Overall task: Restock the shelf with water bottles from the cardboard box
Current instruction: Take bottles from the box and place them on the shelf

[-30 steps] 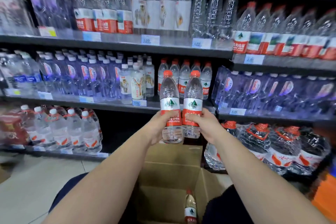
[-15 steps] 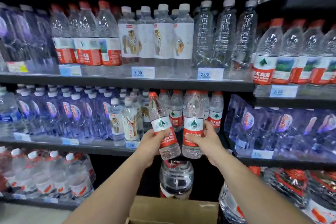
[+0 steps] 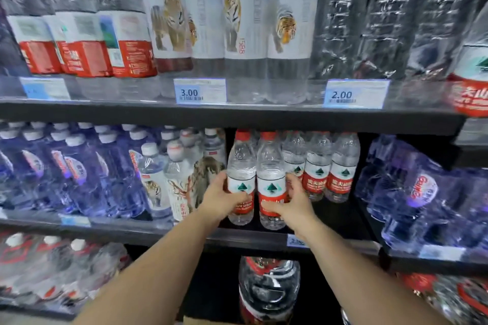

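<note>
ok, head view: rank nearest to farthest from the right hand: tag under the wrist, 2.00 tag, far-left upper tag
1. wrist tag, on the middle shelf edge, just below the right hand.
2. 2.00 tag, on the upper shelf, up and right.
3. far-left tag, same upper shelf, well left.

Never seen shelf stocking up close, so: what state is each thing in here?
Left hand, grips the left bottle.
Right hand, grips the right bottle.
Left bottle, upright, capped, held.
Right bottle, upright, capped, held.
Red-label bottles behind, upright on the middle shelf.
</note>
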A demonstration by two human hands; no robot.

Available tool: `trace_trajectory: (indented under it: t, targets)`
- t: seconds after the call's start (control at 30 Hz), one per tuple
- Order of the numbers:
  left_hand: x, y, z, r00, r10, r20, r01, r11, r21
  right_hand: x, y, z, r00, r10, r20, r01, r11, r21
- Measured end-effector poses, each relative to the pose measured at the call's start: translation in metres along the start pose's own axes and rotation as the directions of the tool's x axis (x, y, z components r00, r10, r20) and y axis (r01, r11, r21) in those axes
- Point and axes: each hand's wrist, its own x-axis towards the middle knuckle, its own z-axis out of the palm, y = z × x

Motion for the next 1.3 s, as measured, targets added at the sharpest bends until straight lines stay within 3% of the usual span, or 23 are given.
trace_trajectory:
  t: [0.33, 0.57, 1.3]
  targets:
    - [0.006, -0.015, -0.004, 0.997, 0.001, 0.072, -0.001, 1.000, 0.003, -0.001, 0.010, 0.009, 0.999, -0.049, 0.016, 0.050, 0.993, -0.108]
    - [0.004, -0.023, -0.007, 0.999, 0.023, 0.034, -0.028, 0.987, 0.157, 0.004, 0.005, -0.001, 0.997, 0.005, 0.076, 0.005, 0.991, -0.131]
    - [0.027, -0.023, -0.007, 0.999, 0.001, -0.035, 0.003, 0.995, 0.105, 0.030, 0.000, 0.018, 0.996, -0.042, -0.081, 0.021, 0.969, -0.246]
